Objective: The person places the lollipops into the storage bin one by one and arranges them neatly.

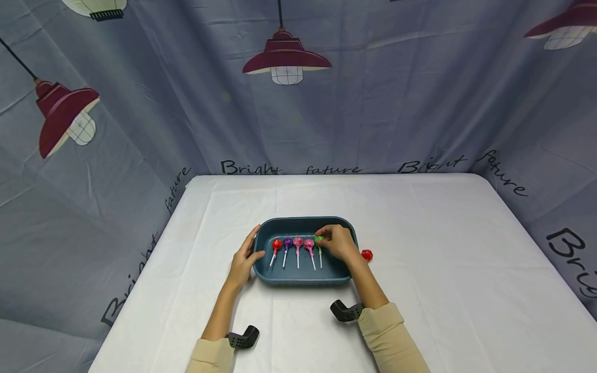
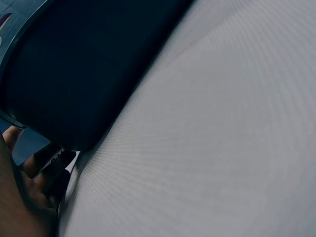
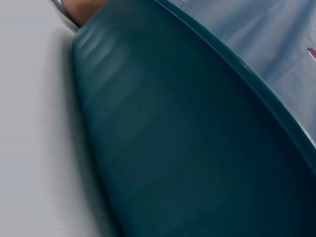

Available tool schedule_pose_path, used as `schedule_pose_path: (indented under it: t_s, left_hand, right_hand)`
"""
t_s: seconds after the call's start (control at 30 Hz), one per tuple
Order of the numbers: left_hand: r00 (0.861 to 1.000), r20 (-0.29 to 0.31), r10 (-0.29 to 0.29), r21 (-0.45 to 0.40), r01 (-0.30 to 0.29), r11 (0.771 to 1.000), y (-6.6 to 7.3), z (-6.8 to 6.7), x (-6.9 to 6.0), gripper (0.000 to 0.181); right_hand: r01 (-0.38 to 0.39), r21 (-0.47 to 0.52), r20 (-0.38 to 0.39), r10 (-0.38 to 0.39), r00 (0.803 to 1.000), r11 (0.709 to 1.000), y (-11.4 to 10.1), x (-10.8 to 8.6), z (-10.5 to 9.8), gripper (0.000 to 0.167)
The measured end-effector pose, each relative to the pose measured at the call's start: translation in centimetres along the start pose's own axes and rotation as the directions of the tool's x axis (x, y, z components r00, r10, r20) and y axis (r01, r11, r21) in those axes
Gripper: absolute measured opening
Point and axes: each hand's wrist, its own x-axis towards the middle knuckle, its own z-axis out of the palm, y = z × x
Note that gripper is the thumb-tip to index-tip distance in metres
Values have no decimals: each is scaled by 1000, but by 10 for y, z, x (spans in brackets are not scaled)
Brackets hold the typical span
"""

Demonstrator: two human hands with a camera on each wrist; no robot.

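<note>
A dark blue-green tray with rounded corners stands on the table. Inside it lie several lollipops side by side, sticks toward the person: a red lollipop, a purple lollipop, two pink ones and, rightmost, a green lollipop. The left hand holds the tray's left end, thumb at the rim and fingers along the outside. Over the tray's right side reaches the right hand, its fingertips pinching the green lollipop's head. In the right wrist view the tray's outer wall hides the lollipops.
Just right of the tray, on the white tablecloth, is another red lollipop; the right forearm partly covers it. A grey-blue curtain printed with lamps surrounds the table. Each wrist carries a black device.
</note>
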Motion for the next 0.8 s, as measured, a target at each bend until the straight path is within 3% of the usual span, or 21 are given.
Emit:
schedule_pose_path:
  t_s: [0.5,0.8]
  left_hand:
    - [1000,9,-12,-19,12,1000,-1,0,0,60]
    - [1000,7,24,0,-24,1000,-2,-1,1,61]
  right_hand:
    - [1,-19,20,-1,1000,1000,1,-1,2,11]
    - [-2,-31,2,2,1000,1000,2,1,3,12]
